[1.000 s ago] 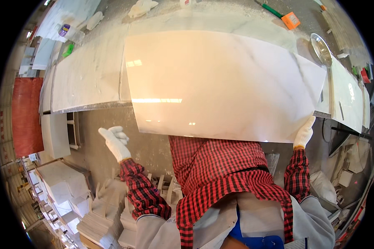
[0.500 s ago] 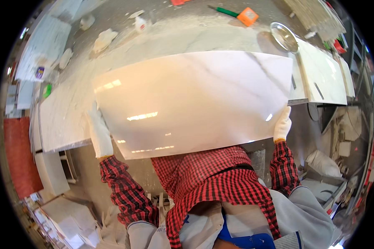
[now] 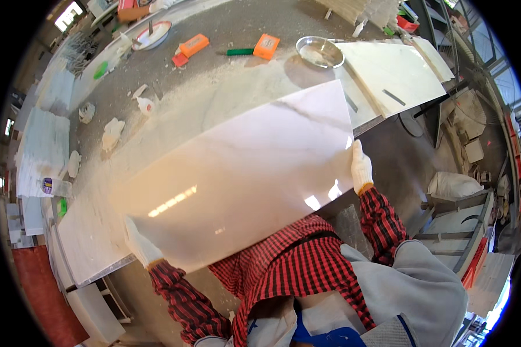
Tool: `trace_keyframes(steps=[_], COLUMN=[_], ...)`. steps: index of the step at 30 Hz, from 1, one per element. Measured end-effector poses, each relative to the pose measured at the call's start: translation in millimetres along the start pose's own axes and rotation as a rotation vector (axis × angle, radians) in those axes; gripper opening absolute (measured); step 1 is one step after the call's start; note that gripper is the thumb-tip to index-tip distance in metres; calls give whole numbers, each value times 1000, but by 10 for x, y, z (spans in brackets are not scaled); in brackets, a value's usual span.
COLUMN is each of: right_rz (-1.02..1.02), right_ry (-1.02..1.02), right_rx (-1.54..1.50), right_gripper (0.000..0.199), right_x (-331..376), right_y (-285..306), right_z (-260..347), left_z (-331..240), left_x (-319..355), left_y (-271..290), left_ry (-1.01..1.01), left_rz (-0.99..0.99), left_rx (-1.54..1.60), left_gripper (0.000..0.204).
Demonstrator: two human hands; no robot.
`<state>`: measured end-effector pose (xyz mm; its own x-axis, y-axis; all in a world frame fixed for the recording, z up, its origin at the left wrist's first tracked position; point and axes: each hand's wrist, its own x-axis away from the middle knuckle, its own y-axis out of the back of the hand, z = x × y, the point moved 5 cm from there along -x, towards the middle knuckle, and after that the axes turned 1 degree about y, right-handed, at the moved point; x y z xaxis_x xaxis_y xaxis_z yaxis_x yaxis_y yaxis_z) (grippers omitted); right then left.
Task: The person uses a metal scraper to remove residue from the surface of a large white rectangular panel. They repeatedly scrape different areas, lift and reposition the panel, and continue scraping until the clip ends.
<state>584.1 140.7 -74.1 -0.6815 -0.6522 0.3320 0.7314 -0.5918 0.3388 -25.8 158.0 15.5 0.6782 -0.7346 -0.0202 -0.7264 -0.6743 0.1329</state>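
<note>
A dusty grey bench (image 3: 208,78) stretches across the room, with a bare grey floor (image 3: 402,159) below its near side. A bright window (image 3: 68,16) shows at far upper left, bluish light glows along the right rim, and a red panel (image 3: 46,295) stands at lower left

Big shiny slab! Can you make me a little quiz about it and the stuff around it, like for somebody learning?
1. True or false: the left hand and right hand are at opposite ends of the glossy slab.

2. What sits just beyond the slab's far right corner? (a) a wooden ladder (b) a round metal bowl (c) a blue bucket

3. Fill in: the checked sleeves are red and ____.

Key: 1. True. 2. (b). 3. Black.
</note>
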Motion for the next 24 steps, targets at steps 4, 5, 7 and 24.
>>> trace_keyframes(steps=[4, 5, 7, 24], right_rz=[47, 66, -5, 141], right_ry=[-42, -34, -44, 89], right_rx=[-13, -2, -102, -1018], right_gripper=[81, 82, 80, 59], right_x=[-6, -24, 85, 299], right_y=[124, 149, 142, -791], right_z=[142, 168, 277, 1538], left_z=[-327, -337, -629, -1184], left_x=[201, 234, 445, 1476], left_y=[223, 391, 559, 1903], left_ry=[-74, -102, -138, -537], left_rz=[-44, -57, -169, -1065], left_rx=[74, 68, 24, -57], left_gripper=[57, 58, 59, 44])
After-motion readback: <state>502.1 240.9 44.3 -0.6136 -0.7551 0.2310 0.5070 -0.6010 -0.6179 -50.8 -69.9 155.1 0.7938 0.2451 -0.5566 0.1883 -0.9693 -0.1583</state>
